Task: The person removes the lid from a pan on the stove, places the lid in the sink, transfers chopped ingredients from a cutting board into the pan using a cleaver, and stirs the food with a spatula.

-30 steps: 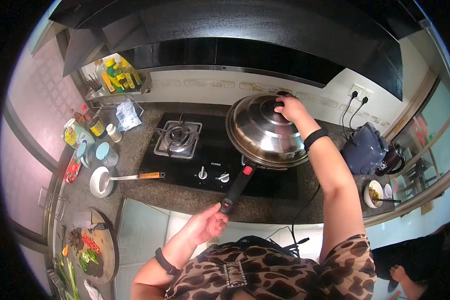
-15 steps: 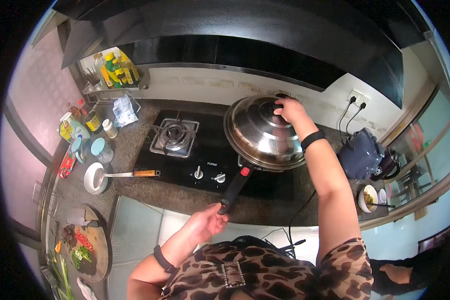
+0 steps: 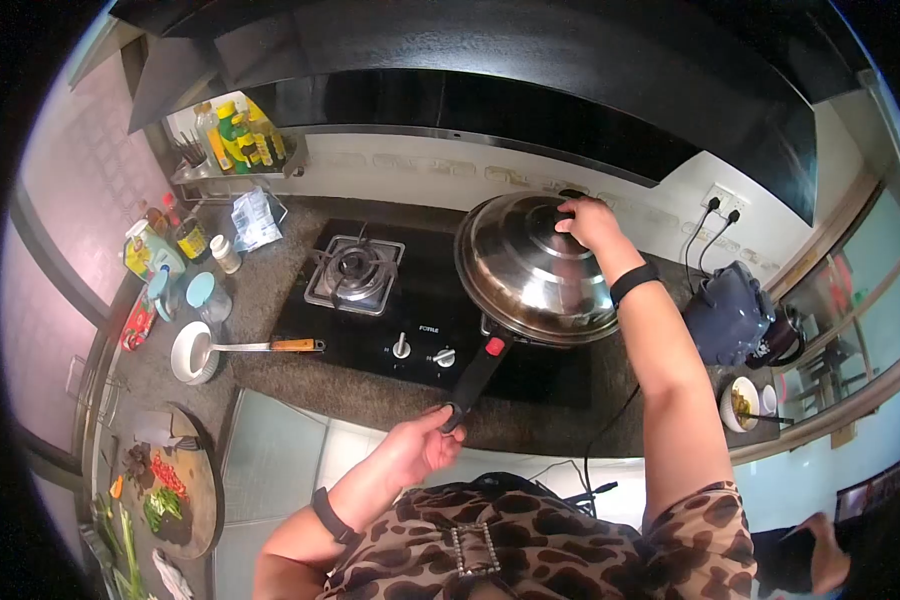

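A large domed metal lid (image 3: 530, 270) covers a wok on the right side of the black gas hob (image 3: 360, 335). My right hand (image 3: 592, 222) is closed around the knob on top of the lid. At the near side, the wok's long black handle (image 3: 482, 378) with a red button points toward me. My left hand (image 3: 425, 440) grips the end of that handle between thumb and fingers. What lies inside the wok is hidden by the lid.
Left of the hob, a ladle (image 3: 260, 347) rests in a white bowl (image 3: 192, 355). A round chopping board (image 3: 200, 480) carries a cleaver and chopped vegetables. Sauce bottles (image 3: 185, 232) stand behind. On the right are a dark blue appliance (image 3: 727, 315) and a food bowl (image 3: 738, 403).
Both hands keep their hold on the lid knob and the handle. The whole view has shifted slightly. Another person's hand at lower right has changed position.
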{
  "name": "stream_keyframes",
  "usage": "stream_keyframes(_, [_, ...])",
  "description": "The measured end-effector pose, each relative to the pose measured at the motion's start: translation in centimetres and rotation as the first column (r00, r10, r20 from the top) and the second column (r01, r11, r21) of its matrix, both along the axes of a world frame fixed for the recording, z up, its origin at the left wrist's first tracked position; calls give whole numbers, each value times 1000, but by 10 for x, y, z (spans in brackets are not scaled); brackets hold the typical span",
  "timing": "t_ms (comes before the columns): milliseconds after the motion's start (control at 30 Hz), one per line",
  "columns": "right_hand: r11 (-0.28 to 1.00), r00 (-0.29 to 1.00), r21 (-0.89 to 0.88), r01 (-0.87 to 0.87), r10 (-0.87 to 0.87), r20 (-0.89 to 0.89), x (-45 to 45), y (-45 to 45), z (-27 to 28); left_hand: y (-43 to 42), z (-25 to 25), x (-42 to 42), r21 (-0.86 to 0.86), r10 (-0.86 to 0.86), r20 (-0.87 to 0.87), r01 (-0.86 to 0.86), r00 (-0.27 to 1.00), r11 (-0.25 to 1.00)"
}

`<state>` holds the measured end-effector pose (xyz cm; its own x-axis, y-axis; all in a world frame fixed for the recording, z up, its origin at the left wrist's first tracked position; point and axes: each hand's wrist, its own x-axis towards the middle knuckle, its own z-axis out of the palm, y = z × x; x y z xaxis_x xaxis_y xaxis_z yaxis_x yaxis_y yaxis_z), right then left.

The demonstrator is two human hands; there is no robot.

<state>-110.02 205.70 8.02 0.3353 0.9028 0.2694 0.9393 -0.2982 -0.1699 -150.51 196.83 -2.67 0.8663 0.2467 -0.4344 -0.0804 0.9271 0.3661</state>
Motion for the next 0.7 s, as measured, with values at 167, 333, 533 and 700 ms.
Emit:
stream_keyframes(167, [1000,1000,6,6,-6,-5,0,0,0,0,4,3,-5,-4,28,4,1000,1000])
stream_keyframes(333, [1000,1000,-21,17,-17,-22,2,2,-1,2,4,6,9,-5,-1,5,1000,1000])
stream_keyframes(533, [1000,1000,2,14,-14,0,4,3,-4,1,7,8,-1,8,-35,-8,999,1000])
stream_keyframes(700, [1000,1000,-5,13,-13,-9,4,2,-3,2,3,9,18,-3,-37,4,999,1000])
